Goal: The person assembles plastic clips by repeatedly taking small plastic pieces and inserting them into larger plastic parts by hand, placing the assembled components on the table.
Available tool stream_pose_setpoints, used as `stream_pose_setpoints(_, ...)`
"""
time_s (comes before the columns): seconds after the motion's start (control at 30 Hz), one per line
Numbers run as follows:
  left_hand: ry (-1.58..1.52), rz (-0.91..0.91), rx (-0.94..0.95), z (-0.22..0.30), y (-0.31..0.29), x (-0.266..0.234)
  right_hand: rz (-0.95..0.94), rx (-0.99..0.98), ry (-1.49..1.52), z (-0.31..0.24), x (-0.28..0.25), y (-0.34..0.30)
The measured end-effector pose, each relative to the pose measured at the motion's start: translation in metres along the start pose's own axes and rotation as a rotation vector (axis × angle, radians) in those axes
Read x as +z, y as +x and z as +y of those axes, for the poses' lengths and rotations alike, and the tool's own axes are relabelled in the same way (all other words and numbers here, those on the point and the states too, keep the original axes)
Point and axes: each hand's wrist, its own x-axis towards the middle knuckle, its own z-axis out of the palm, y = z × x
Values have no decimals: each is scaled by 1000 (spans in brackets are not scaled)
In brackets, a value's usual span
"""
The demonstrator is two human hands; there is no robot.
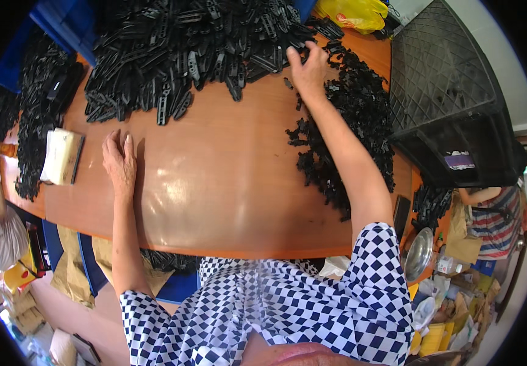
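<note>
My left hand [120, 161] rests on the bare table, its fingers loosely bent and a little apart, with nothing in it. Farther out, my right hand [310, 68] reaches to the right end of a big heap of long black plastic parts [208, 46]. Its thumb stands apart from the bent fingers, and I see nothing between them; the fingertips are partly lost against the dark parts. Under and beside my right forearm spreads a second heap of small black plastic pieces [361, 110]. A few loose bits lie along its left side.
The brown table [215, 183] has a paper pad [62, 157] at left near more black parts [32, 128]. A large black crate [452, 79] stands at right, a yellow plastic bag [352, 13] at the back. Other people work at far left [1, 235] and far right [496, 226].
</note>
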Motion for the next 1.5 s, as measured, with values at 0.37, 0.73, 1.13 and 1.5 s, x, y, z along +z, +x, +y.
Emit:
stream_pose_setpoints(0.37, -200, -19, -100, -10, -4, 6, -85, 59, -26, 108, 57, 94)
stream_pose_setpoints(0.73, -29, -23, -6, 2, 0, -2, -103, 239, 7, 23, 73, 52)
stream_pose_setpoints(1.13, 92, 11, -13, -4, 2, 6, -268, 177, 140, -74, 45, -23)
stream_pose_setpoints(1.5, 85, 33, 74, -12, 3, 12, -584, 78, 418, -161, 32, -90)
